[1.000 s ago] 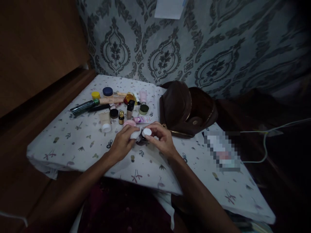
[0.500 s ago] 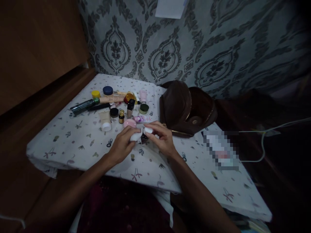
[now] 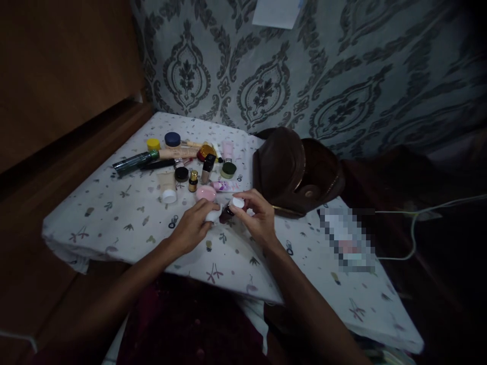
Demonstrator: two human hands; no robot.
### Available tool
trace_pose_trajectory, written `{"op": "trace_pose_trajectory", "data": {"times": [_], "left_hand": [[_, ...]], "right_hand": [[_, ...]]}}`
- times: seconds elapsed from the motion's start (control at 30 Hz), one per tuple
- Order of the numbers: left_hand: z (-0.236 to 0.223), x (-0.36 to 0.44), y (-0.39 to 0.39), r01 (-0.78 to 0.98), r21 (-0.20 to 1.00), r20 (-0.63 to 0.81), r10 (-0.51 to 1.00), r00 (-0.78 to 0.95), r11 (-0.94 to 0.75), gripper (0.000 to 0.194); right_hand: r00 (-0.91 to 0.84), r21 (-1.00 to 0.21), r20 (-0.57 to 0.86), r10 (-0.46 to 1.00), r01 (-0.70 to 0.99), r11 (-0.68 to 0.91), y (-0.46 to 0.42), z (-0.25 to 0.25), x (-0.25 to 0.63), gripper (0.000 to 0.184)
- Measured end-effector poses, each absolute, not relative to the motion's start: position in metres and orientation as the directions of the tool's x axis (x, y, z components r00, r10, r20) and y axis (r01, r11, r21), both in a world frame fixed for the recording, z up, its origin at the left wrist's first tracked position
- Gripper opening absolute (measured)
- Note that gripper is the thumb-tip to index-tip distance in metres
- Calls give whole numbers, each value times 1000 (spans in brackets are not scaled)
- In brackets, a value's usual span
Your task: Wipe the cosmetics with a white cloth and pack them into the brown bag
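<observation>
Near the middle of the table, my right hand [image 3: 258, 215] pinches a small dark container with a white cap [image 3: 238, 203]. My left hand [image 3: 193, 225] is closed around a crumpled white piece [image 3: 213, 215], perhaps tissue or cloth; its exact kind is unclear. The white piece is right beside the dark container, and I cannot tell whether they touch. Just beyond my left hand lies a pink round case [image 3: 206, 193]. A pink and purple tube [image 3: 224, 186] rests behind it, and a small black bottle with a gold cap [image 3: 193, 181] stands to its left.
Several cosmetics lie farther back, including a beige tube [image 3: 166, 182], a navy-lidded jar [image 3: 172, 139] and a green bottle [image 3: 135, 163]. A brown handbag [image 3: 281, 170] sits at the right. Beyond it is a blurred-out flat object [image 3: 346, 241] near a white cable [image 3: 414, 228].
My right hand has moved slightly right with the white-capped container, so more of its dark body shows. The left hand still grips the white piece. The camera view has shifted slightly.
</observation>
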State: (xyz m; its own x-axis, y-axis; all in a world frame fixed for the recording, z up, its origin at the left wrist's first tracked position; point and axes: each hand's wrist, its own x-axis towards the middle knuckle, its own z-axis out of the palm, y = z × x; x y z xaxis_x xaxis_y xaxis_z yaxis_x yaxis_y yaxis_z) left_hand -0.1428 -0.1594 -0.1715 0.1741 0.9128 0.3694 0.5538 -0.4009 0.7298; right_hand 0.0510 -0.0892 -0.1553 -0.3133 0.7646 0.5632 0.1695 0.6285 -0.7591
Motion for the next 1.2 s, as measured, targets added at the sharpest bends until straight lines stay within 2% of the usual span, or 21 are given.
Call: {"op": "trace_pose_trajectory", "data": {"times": [0.23, 0.4, 0.5, 0.6, 0.8, 1.0, 1.2], "left_hand": [[-170, -143, -161, 545, 723, 399, 900, 174, -425, 44], [-160, -150, -168, 516, 715, 481, 868, 126, -471, 48], [-156, -157, -175, 533, 706, 466, 873, 144, -466, 53], [-157, -159, -181, 573, 677, 437, 879, 191, -461, 54], [-161, -145, -189, 686, 476, 473, 818, 328, -551, 49], [-158, -119, -191, 727, 266, 390, 761, 519, -632, 50], [-159, -92, -175, 713, 171, 304, 725, 618, -680, 43]], "right_hand": [[-343, -770, 543, 766, 161, 618, -90, -151, 52, 11], [-366, -902, 372, 853, 74, 425, -95, -155, 56, 24], [-441, -950, 263, 858, 37, 311, -99, -163, 66, 32], [-459, -943, 250, 853, 86, 323, -104, -171, 82, 32], [-502, -901, 207, 840, 236, 363, -112, -187, 108, 29], [-480, -888, 196, 855, 282, 362, -111, -195, 109, 30], [-456, -868, 210, 865, 320, 380, -110, -197, 109, 31]]}}
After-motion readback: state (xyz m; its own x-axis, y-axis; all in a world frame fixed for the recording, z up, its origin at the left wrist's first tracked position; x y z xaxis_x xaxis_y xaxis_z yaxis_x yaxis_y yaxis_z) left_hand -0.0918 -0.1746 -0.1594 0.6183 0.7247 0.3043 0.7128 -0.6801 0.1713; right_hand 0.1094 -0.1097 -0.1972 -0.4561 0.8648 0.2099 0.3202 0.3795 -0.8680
